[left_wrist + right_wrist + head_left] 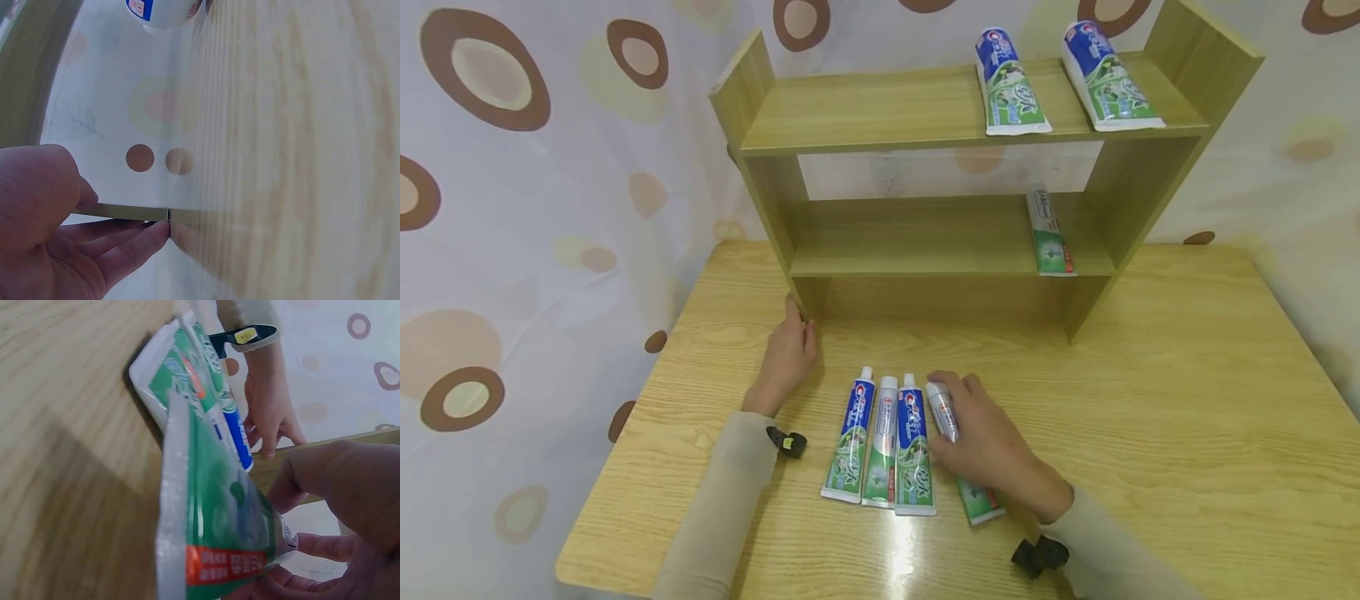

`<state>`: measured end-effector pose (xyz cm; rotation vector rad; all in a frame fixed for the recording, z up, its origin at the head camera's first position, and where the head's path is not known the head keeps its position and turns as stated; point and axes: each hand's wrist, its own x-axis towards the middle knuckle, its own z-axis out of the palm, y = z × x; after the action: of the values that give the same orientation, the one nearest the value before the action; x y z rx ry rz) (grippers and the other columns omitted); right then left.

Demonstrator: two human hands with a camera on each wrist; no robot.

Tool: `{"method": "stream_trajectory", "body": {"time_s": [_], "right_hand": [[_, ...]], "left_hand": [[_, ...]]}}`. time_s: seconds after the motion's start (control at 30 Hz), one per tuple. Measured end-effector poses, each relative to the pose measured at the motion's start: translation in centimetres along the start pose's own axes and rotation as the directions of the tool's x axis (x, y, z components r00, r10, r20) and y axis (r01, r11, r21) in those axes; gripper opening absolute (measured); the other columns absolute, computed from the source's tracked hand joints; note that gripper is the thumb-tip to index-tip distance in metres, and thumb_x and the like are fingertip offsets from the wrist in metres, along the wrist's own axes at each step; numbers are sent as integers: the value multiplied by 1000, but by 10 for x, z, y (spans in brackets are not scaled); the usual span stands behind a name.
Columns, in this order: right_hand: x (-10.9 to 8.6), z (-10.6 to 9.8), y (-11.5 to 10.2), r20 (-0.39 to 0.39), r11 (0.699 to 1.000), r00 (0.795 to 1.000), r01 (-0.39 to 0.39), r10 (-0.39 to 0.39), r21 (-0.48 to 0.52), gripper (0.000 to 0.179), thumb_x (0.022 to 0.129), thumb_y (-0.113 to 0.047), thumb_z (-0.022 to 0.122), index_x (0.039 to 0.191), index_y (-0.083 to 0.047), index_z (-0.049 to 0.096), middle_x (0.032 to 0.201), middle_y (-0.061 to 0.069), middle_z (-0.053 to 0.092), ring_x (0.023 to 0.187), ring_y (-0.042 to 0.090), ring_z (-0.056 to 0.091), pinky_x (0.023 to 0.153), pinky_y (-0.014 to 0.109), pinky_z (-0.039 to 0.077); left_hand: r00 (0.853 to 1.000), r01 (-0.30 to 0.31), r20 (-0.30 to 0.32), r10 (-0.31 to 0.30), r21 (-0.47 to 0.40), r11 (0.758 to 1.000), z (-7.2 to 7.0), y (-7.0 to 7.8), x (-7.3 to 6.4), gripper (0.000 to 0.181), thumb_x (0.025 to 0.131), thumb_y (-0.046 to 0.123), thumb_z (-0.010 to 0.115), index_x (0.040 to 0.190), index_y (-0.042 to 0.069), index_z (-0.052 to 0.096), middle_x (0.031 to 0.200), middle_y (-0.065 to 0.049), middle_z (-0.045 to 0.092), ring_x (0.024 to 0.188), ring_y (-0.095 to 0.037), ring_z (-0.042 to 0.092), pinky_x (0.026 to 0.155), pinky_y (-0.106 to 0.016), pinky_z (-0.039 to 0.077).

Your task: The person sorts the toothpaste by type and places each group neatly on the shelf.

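My right hand holds a silver-and-green toothpaste tube near its cap end, above the front of the table. In the right wrist view that tube slants with its flat crimped end toward the camera. Left of it lie a blue-and-green toothpaste tube, a silver-and-green one and another blue-and-green one, side by side with caps toward the shelf. My left hand grips the lower left side panel of the wooden shelf; in the left wrist view, thumb and fingers straddle the panel edge.
Two blue-and-green tubes lie on the top board's right half. One silver-and-green tube lies on the middle board's right. The shelf stands at the back of the wooden table, before a patterned cloth.
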<state>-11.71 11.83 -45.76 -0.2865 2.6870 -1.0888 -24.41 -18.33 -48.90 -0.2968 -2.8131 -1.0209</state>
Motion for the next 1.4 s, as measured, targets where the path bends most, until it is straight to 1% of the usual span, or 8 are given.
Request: {"method": "stream_trajectory", "body": {"time_s": [0.13, 0.23, 0.4, 0.57, 0.87, 1.07, 1.2, 1.4], "right_hand": [[0, -6, -3, -12, 1000, 1000, 22, -22, 4, 83, 88, -9, 77, 163, -15, 44, 129, 22, 56, 87, 24, 59, 58, 24, 53], [0, -10, -2, -11, 1000, 1000, 27, -27, 1, 83, 88, -8, 77, 164, -15, 44, 130, 22, 56, 88, 24, 58, 58, 24, 52], [3, -19, -3, -43, 998, 997, 61, -62, -9, 84, 87, -6, 76, 164, -13, 43, 129, 23, 56, 86, 24, 58, 56, 23, 53], [7, -33, -12, -64, 994, 992, 107, -109, -26, 84, 87, -6, 76, 165, -12, 43, 127, 23, 56, 85, 24, 59, 55, 22, 53], [10, -61, -32, -89, 990, 987, 134, -137, -38, 84, 89, -5, 75, 165, -13, 42, 141, 27, 53, 92, 29, 64, 57, 24, 57], [14, -77, -39, -112, 983, 978, 169, -176, -71, 82, 90, -4, 75, 165, -10, 42, 135, 25, 54, 96, 30, 62, 62, 25, 57], [16, -85, -42, -128, 980, 975, 171, -183, -100, 81, 89, -5, 76, 163, -9, 43, 134, 27, 55, 95, 32, 62, 61, 26, 57], [20, -97, -47, -145, 984, 976, 145, -160, -108, 83, 90, -7, 76, 165, -13, 42, 139, 27, 53, 96, 34, 64, 61, 27, 58]], "left_hand": [[1000, 9, 1, -9, -17, 1000, -1, 0, 0, 60, 116, 8, 40, 169, -4, 13, 153, -41, 56, 139, -51, 62, 111, -59, 57], [1000, 17, 9, -17, -19, 1000, -1, 1, 0, 61, 116, 8, 40, 170, -3, 12, 154, -41, 54, 140, -52, 61, 113, -58, 56], [1000, 16, 3, -16, -12, 1000, -2, 1, -1, 59, 116, 8, 41, 168, -5, 16, 152, -41, 56, 137, -52, 63, 110, -59, 58], [1000, 15, -11, -15, -8, 1000, -5, -1, -1, 58, 116, 9, 41, 167, -4, 17, 150, -41, 58, 137, -52, 64, 111, -60, 57], [1000, 9, -10, -9, -11, 1000, -6, 0, -3, 58, 115, 8, 42, 166, -5, 18, 151, -42, 57, 137, -53, 63, 109, -61, 58], [1000, 20, -3, -20, -15, 1000, -4, 0, -3, 57, 116, 8, 40, 166, -5, 18, 152, -42, 55, 137, -53, 63, 110, -60, 58], [1000, 13, 5, -13, -16, 1000, -2, 1, -2, 58, 116, 8, 40, 167, -5, 16, 153, -42, 55, 138, -53, 62, 111, -60, 57], [1000, 11, 7, -11, -7, 1000, -2, 3, -1, 57, 116, 8, 40, 167, -5, 17, 154, -41, 55, 139, -52, 62, 113, -59, 56]]}}
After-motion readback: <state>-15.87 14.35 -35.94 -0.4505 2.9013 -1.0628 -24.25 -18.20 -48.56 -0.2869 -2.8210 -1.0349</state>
